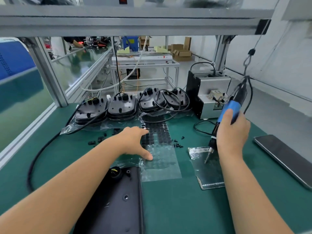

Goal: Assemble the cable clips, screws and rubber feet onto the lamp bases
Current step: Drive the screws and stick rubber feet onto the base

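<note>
Green matting (pixel 177 208) covers the bench, framed by aluminium rails, with a factory floor of tables and cartons beyond. At the near edge a black lamp base (pixel 116 198) lies flat, partly under the left forearm. The left hand (pixel 135 141) reaches forward past that base, fingers spread and fairly straight, resting on a clear sheet of rubber feet (pixel 158 142); the thumb presses the emptied, clear part of the sheet while the fingertips lie among the black discs further out, and whether one is being pinched is hard to tell. Left of this hand lie scattered black clips (pixel 97 141); right of it, between the two hands, a few small screws (pixel 178 143). Beyond the hand four stacks of bases (pixel 121 107) sit in plastic wrap, cables looped over them. The right hand (pixel 232 132) is curled round a blue-handled screwdriver (pixel 227 115), held nearly upright with its bit (pixel 207 158) pointing down over a shiny plate (pixel 209 173) just left of the wrist. Behind that grip stands a grey feeder box (pixel 211 97); right of it lies a phone (pixel 285 159).
</note>
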Available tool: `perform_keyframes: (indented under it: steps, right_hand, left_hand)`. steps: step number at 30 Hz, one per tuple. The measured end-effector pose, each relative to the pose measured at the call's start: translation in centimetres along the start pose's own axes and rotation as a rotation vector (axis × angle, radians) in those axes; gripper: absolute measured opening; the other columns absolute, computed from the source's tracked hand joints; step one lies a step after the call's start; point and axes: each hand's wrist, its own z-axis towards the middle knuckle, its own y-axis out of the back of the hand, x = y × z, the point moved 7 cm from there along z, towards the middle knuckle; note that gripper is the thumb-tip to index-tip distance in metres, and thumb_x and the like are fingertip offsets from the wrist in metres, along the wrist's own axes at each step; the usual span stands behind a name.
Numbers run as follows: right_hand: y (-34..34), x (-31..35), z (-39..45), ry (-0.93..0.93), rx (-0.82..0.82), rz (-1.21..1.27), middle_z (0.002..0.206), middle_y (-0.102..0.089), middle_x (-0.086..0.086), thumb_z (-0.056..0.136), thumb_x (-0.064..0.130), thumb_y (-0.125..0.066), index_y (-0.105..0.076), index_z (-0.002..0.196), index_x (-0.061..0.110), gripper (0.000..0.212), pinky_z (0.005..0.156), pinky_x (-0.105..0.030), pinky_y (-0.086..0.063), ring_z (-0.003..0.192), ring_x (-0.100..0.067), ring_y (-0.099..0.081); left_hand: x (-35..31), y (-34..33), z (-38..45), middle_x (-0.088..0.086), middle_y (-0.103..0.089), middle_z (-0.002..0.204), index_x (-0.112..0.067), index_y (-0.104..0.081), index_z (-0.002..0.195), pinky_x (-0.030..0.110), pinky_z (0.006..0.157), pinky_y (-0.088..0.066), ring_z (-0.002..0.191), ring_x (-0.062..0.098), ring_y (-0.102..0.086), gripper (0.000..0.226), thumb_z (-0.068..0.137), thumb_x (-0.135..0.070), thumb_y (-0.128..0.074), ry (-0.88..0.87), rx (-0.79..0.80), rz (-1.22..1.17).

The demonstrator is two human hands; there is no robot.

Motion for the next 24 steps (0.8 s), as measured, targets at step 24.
perform_keyframes:
  steps: [24]
  right_hand:
    - [-16.2, 2.9, -11.3, 0.683, 1.044, -0.721, 0.128, -0.053, 0.000, 0.091, 0.048, -0.059, -0.054, 0.135, 0.031, 0.047, 0.093, -0.043, -0.039, 0.122, -0.026, -0.045]
  left_hand:
    - [2.0, -0.4, 0.5, 0.012, -0.067, 0.107, -0.011, -0.054, 0.122, 0.041, 0.091, -0.053, 0.096, 0.028, -0.065, 0.062, 0.068, -0.011, -0.085, 0.196, -0.174, -0.664]
